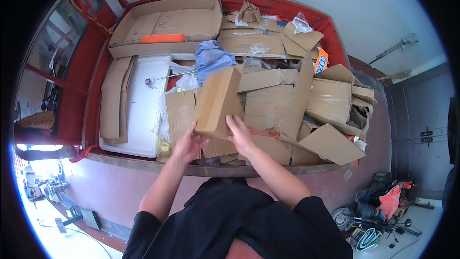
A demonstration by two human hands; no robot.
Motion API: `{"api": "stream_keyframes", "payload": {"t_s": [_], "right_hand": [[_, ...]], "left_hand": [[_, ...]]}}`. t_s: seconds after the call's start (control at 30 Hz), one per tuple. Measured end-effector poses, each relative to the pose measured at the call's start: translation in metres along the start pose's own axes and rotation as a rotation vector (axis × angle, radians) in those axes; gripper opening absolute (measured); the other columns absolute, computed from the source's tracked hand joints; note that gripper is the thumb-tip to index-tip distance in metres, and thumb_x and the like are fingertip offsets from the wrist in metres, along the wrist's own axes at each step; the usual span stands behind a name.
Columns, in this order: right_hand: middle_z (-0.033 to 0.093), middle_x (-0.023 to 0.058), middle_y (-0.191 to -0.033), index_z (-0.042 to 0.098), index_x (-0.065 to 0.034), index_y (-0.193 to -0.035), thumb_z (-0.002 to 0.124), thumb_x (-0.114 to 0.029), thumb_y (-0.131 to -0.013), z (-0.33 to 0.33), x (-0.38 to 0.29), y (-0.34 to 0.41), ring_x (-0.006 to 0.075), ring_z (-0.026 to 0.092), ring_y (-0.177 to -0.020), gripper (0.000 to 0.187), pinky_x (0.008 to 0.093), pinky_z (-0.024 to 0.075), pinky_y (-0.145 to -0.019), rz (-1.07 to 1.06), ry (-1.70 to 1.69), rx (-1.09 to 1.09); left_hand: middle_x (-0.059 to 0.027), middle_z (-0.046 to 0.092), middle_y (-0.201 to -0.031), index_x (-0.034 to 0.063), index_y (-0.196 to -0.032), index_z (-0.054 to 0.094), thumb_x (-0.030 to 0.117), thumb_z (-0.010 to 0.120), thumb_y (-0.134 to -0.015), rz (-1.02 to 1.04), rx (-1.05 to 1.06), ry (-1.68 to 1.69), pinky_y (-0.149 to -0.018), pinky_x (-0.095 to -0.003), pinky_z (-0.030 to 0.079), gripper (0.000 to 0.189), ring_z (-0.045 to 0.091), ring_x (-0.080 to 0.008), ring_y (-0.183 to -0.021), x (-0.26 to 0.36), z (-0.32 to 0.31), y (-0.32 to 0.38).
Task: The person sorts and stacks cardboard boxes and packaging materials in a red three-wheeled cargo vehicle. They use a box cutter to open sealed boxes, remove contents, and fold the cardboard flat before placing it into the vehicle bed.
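Observation:
Between my two hands is a closed brown cardboard box [217, 104], tilted, with a strip of tape running along one face. My left hand [189, 143] grips its near left corner, and my right hand [238, 133] holds the near right edge. The box is above a red truck bed [337, 39] loaded with cardboard. Just beyond it lies a crumpled blue cloth [214, 57]. Flattened cardboard [180, 111] lies to the left of the box, and an opened carton [269, 104] to its right.
A large shallow carton [169, 25] sits at the back left of the bed. Beside it lies a white foam board [143, 104] under folded cardboard [115, 104]. More cartons [329, 97] overhang the right end. A scooter [345, 217] stands at lower right, a platform scale [90, 218] at lower left.

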State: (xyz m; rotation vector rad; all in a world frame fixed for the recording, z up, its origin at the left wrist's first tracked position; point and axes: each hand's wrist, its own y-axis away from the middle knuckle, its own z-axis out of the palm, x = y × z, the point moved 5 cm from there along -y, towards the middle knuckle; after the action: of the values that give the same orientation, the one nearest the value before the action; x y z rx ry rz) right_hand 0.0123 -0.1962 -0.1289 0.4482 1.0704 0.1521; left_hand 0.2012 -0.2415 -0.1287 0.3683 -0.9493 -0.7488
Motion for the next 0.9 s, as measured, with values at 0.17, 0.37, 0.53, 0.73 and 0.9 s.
{"api": "stream_keyframes", "payload": {"t_s": [0.17,0.37,0.53,0.73,0.9], "right_hand": [[0.058,0.0235,-0.139,0.046,-0.0035,-0.147,0.067,-0.04,-0.097,-0.099,-0.011,0.049,0.0375,0.057,-0.128,0.065,0.0451,0.0501,-0.102,-0.301,1.05,0.119],[0.069,0.0188,-0.118,0.063,-0.0043,-0.126,0.073,-0.035,-0.091,-0.229,-0.008,0.149,0.0372,0.066,-0.11,0.048,0.0457,0.0527,-0.094,-0.232,1.504,0.348],[0.072,0.0127,-0.09,0.069,-0.0043,-0.109,0.074,-0.025,-0.087,-0.26,-0.011,0.163,0.0318,0.071,-0.085,0.03,0.0422,0.0559,-0.08,-0.305,1.309,0.536],[0.072,0.0097,-0.084,0.069,-0.0072,-0.096,0.075,-0.025,-0.085,-0.25,-0.008,0.173,0.031,0.069,-0.078,0.022,0.0427,0.0541,-0.074,-0.393,1.444,0.535],[0.069,0.009,-0.079,0.069,-0.0088,-0.099,0.074,-0.034,-0.085,-0.264,-0.019,0.171,0.0313,0.069,-0.077,0.03,0.0439,0.0546,-0.076,-0.303,1.537,0.596]], "left_hand": [[-0.0146,0.056,-0.129,0.0044,-0.146,0.05,0.012,0.071,-0.092,0.671,0.047,-0.848,-0.095,-0.0398,0.053,0.059,0.061,-0.0286,-0.115,0.075,0.082,-0.119],[-0.02,0.051,-0.133,0.0113,-0.145,0.055,-0.004,0.069,-0.077,1.253,0.12,-1.464,-0.102,-0.0411,0.05,0.071,0.054,-0.0381,-0.122,0.08,0.181,-0.226],[-0.0154,0.049,-0.139,0.0144,-0.149,0.05,-0.008,0.062,-0.079,1.059,-0.02,-1.715,-0.101,-0.0435,0.053,0.075,0.053,-0.0384,-0.124,0.021,0.192,-0.316],[-0.0194,0.051,-0.137,0.0114,-0.149,0.048,-0.008,0.058,-0.08,0.934,-0.001,-1.837,-0.1,-0.0459,0.052,0.073,0.053,-0.0414,-0.124,-0.011,0.148,-0.366],[-0.0254,0.054,-0.132,0.0048,-0.148,0.048,-0.006,0.063,-0.076,1.085,-0.233,-1.806,-0.101,-0.047,0.049,0.074,0.054,-0.0441,-0.12,-0.003,0.17,-0.369]]}}
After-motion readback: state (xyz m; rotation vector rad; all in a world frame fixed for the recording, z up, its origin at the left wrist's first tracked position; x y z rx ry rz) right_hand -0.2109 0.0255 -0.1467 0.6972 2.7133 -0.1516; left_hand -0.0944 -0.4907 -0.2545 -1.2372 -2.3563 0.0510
